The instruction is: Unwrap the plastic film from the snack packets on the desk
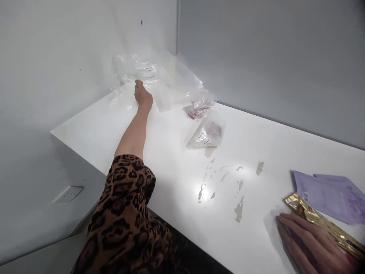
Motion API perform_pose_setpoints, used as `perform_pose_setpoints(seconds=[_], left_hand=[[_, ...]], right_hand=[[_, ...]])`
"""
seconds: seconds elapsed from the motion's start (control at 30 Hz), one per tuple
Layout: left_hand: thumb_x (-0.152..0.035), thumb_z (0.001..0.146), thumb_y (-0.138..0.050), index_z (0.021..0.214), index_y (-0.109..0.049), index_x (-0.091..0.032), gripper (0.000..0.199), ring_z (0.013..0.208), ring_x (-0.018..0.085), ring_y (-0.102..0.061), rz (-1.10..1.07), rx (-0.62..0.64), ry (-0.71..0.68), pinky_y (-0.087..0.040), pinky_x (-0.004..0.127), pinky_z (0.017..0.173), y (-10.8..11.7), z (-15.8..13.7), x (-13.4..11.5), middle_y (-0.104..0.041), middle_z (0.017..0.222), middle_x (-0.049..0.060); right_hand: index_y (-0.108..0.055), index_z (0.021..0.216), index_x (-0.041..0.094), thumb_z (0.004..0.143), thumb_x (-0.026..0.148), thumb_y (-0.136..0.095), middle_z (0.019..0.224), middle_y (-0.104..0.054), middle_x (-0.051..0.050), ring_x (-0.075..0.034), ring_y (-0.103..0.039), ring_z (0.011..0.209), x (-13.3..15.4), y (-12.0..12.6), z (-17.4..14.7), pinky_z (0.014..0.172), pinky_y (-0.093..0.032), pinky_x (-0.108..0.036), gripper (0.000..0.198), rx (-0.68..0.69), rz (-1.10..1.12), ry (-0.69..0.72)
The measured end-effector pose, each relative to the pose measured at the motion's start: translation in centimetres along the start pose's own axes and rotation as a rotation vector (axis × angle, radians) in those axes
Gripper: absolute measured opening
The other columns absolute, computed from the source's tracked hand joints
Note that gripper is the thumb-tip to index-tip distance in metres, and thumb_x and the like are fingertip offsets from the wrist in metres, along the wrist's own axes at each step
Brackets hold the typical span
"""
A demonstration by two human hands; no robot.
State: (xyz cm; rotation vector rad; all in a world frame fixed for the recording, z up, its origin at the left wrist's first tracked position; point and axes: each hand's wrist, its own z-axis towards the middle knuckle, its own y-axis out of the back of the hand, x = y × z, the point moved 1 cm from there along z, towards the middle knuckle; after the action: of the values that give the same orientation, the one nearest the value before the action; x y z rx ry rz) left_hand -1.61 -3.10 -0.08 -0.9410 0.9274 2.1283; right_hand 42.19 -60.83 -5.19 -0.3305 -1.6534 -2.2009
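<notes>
My left hand (143, 95) reaches to the far corner of the white table, its fingers curled closed at a crumpled clear plastic bag (148, 70). Its fingertips are partly hidden, and the film spreads on both sides of it. At the lower right, my right hand (309, 243) rests with its fingers stretched out beside a shiny gold packet (327, 226). Part of that hand is cut off by the frame edge. Two purple packets (325, 194) lie just beyond the gold one, overlapping each other.
A clear bag with something pink inside (209, 131) lies mid-table. Behind it are small red-and-clear wrappers (199, 110). Worn patches (239, 209) mark the white table top (176, 171). Walls border its left and back, and a socket (69, 194) sits low on the left.
</notes>
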Motion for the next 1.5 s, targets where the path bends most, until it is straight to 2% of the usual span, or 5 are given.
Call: perform_pose_setpoints(seconds=[0.33, 0.8, 1.1, 1.3, 1.5], left_hand=[[-0.044, 0.088, -0.08, 0.114, -0.073, -0.025, 0.033, 0.12, 0.031, -0.061, 0.061, 0.543, -0.421, -0.044, 0.039, 0.105, -0.6, -15.7, -11.9, -0.064, 0.123, 0.012], [-0.015, 0.101, -0.044, 0.11, -0.067, -0.016, 0.025, 0.126, 0.034, -0.061, 0.493, 0.51, -0.114, -0.046, 0.044, 0.106, 2.3, -13.4, -7.5, -0.062, 0.133, 0.02], [-0.025, 0.096, -0.058, 0.096, -0.064, -0.018, 0.009, 0.125, 0.034, -0.062, 0.418, 0.391, 0.024, -0.047, 0.047, 0.115, 6.5, -16.8, -9.2, -0.059, 0.125, 0.02], [-0.027, 0.101, -0.052, 0.129, -0.048, -0.019, 0.029, 0.139, 0.026, -0.049, 0.127, 0.037, -0.187, -0.045, 0.043, 0.117, 10.5, -21.7, -11.4, -0.051, 0.144, 0.018], [-0.027, 0.102, -0.049, 0.131, -0.05, -0.019, 0.03, 0.142, 0.03, -0.049, -0.003, 0.159, -0.343, -0.042, 0.048, 0.117, 10.9, -29.0, -16.1, -0.053, 0.144, 0.02]], right_hand=[[-0.046, 0.15, 0.069, 0.091, 0.041, -0.058, 0.114, -0.078, -0.004, -0.044, -0.077, 0.101, 2.3, 0.2, 3.5, 0.083, -0.066, -0.069, 0.066, -0.096, 0.056, 0.162], [-0.044, 0.149, 0.072, 0.091, 0.037, -0.059, 0.108, -0.077, -0.007, -0.043, -0.077, 0.096, 3.0, 0.2, 4.2, 0.079, -0.066, -0.067, 0.07, -0.144, 0.111, 0.191], [-0.069, 0.11, 0.022, 0.104, 0.023, -0.052, 0.109, -0.073, -0.015, -0.032, -0.07, 0.1, 4.1, 0.1, 4.3, 0.089, -0.06, -0.051, 0.018, -0.156, 0.034, 0.261], [-0.072, 0.112, 0.017, 0.106, 0.028, -0.042, 0.121, -0.072, -0.019, -0.033, -0.064, 0.109, 2.8, 1.9, 3.9, 0.092, -0.053, -0.051, 0.032, -0.181, -0.131, 0.158], [-0.064, 0.133, 0.014, 0.099, 0.06, -0.049, 0.133, -0.067, -0.024, -0.044, -0.059, 0.118, -1.5, 5.7, 2.3, 0.093, -0.049, -0.058, 0.059, 0.031, -0.279, -0.223]])
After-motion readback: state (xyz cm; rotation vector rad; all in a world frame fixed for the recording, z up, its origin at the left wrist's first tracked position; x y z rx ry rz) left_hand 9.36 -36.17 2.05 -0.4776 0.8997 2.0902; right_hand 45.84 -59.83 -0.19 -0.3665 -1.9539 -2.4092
